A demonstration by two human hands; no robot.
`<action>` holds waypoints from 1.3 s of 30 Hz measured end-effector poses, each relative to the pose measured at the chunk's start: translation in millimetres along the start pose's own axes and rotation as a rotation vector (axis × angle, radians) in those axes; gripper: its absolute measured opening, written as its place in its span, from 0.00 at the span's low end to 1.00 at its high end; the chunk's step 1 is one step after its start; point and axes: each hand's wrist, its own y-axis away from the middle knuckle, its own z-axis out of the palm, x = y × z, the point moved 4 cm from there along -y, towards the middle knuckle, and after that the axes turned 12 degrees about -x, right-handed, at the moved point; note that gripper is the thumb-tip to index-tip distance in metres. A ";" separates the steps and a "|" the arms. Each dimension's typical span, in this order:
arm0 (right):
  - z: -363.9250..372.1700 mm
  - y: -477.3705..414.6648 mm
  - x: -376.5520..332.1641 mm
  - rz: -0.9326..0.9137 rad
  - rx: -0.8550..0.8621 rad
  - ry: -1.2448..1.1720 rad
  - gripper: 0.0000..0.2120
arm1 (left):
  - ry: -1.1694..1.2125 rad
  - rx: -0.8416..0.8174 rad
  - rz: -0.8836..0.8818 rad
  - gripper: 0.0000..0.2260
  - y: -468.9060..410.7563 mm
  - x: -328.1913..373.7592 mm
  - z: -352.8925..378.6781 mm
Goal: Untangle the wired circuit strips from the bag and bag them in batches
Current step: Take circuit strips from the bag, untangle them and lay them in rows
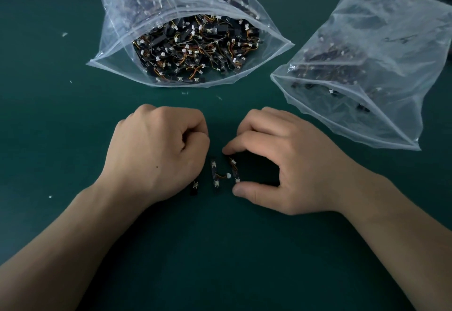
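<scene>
From the head camera: pinching the rightmost strip [235, 171] end to end between thumb and forefinger of the right hand [281, 164]. Beside it, the left hand [159, 154] curled over the leftmost strip [195, 187]; cannot tell whether gripping it. Between them, the middle strip [215, 173] loose on the table [220, 249], in front of the full open bag [190, 49] and the second bag [354, 71]. Could drag the middle strip along on lifting, by its wire catching the pinched one.

Left hand [156, 154] fisted, right hand [276, 164] pinching circuit strip [235, 173]
</scene>
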 end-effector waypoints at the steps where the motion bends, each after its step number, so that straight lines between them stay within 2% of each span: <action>1: -0.2 0.1 0.2 0.000 0.000 -0.004 0.23 | 0.017 0.008 -0.001 0.09 -0.4 -0.3 -0.3; 7: -2.9 -0.8 6.1 0.054 0.088 -0.129 0.18 | 0.177 0.071 0.030 0.10 -2.3 -3.7 -0.4; 12: -3.6 -2.2 13.9 0.181 0.202 -0.107 0.14 | 0.144 0.169 0.129 0.12 -4.4 -3.6 -1.8; 15: -2.3 -4.5 13.5 0.201 0.181 -0.061 0.15 | 0.079 0.156 0.098 0.19 -7.1 -5.1 -1.4; 19: -1.5 -5.1 12.7 0.214 0.170 -0.035 0.15 | -0.030 0.039 -0.064 0.31 -15.8 -10.7 2.9; 25: 0.1 -6.0 11.0 0.232 0.151 -0.001 0.16 | -0.173 -0.010 -0.100 0.28 -18.2 -14.1 11.2; 34: -0.3 -5.3 14.9 0.240 0.153 -0.039 0.16 | 0.202 0.173 0.064 0.21 -11.4 -12.8 -4.5; 36: -0.2 -5.2 15.2 0.240 0.153 -0.045 0.16 | 0.162 0.185 0.047 0.23 -9.9 -11.8 -6.2; 39: 0.4 -5.3 15.7 0.236 0.149 -0.047 0.15 | -0.007 0.089 -0.057 0.26 -12.2 -13.1 -0.9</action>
